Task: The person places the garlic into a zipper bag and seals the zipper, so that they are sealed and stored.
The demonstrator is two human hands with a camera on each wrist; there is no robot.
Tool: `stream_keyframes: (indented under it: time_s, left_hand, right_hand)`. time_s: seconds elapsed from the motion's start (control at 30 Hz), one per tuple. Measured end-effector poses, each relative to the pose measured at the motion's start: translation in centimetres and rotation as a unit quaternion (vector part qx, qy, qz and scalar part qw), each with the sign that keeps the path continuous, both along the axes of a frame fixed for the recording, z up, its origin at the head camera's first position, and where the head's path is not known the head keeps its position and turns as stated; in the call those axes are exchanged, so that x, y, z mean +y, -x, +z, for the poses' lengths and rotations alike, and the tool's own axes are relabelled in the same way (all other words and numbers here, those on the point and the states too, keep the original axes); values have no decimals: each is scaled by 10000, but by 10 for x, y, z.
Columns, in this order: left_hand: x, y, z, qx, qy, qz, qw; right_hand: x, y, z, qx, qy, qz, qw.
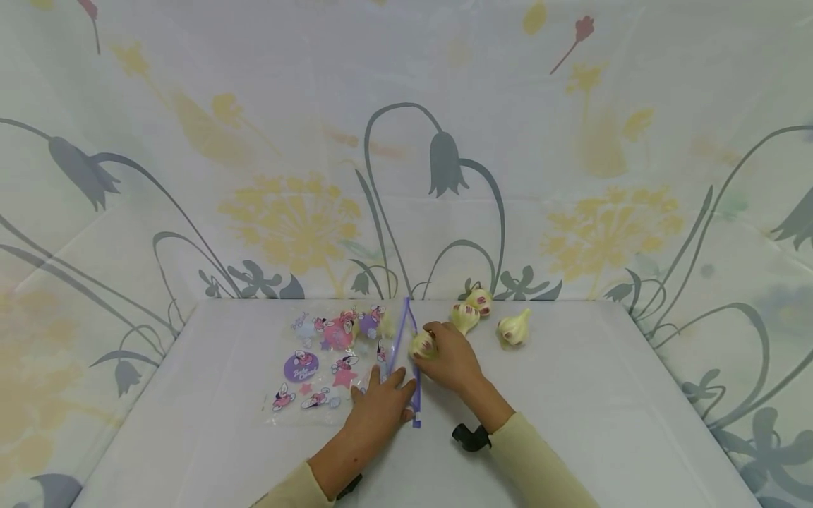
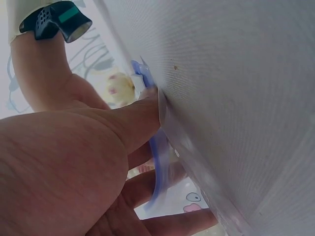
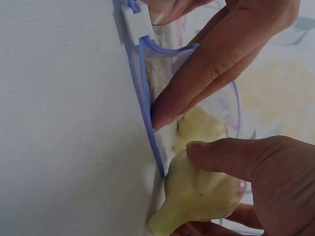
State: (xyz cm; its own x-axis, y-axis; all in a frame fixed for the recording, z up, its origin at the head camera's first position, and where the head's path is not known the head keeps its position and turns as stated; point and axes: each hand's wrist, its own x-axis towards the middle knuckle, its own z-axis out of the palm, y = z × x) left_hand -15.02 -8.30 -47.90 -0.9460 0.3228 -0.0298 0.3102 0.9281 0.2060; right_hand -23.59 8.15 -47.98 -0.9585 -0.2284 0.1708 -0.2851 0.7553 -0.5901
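Note:
My right hand (image 1: pixel 451 358) grips a garlic bulb (image 1: pixel 422 346) between thumb and fingers, at the mouth of a clear zip bag (image 1: pixel 365 416). In the right wrist view the held bulb (image 3: pixel 204 189) lies right beside the bag's blue zip strip (image 3: pixel 150 115), its stem pointing down. Behind it, another garlic bulb (image 3: pixel 199 125) shows within the gaping mouth. My left hand (image 1: pixel 380 402) lies on the bag with fingers spread, straight fingertips pressing at the mouth. Its thumb touches the edge near the white slider (image 3: pixel 138 23).
Two garlic bulbs (image 1: pixel 466 319) sit together at the back of the white table (image 1: pixel 603 395), and a single garlic bulb (image 1: pixel 514 328) lies to their right. A flower-patterned cloth (image 1: pixel 540 233) hangs behind the table. The bag bears pink and purple printed cartoon figures.

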Motion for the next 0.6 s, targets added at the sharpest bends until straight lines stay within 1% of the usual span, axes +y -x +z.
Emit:
stream_keyframes:
  time_s: [0.13, 0.3, 0.4, 0.6]
  left_hand:
    - [0, -1, 0, 56, -3, -14, 10000]
    - [1, 0, 1, -69, 44, 1, 10000]
    - [1, 1, 1, -137, 71, 14, 9999]
    - [1, 2, 1, -88, 134, -10, 9999]
  right_hand:
    - [-3, 2, -1, 27, 121, -47, 9999]
    - [-6, 4, -4, -27, 355, -109, 9993]
    - [-6, 5, -6, 91, 460, -89, 9989]
    - [-6, 7, -6, 420, 710, 131, 9965]
